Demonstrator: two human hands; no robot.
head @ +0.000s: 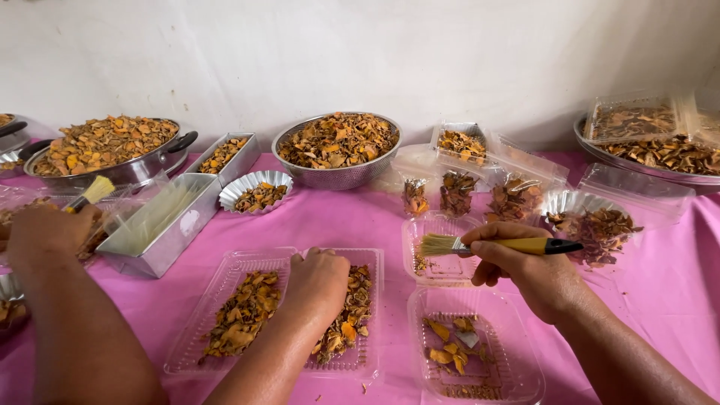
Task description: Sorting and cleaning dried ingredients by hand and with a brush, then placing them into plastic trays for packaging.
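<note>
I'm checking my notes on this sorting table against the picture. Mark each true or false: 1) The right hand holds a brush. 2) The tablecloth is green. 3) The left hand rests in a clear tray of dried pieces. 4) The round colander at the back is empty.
1) True: the right hand grips a yellow-handled brush.
2) False: the tablecloth is pink.
3) True: the left hand lies on dried orange pieces in a clear plastic tray.
4) False: the metal colander is heaped with dried pieces.
</note>
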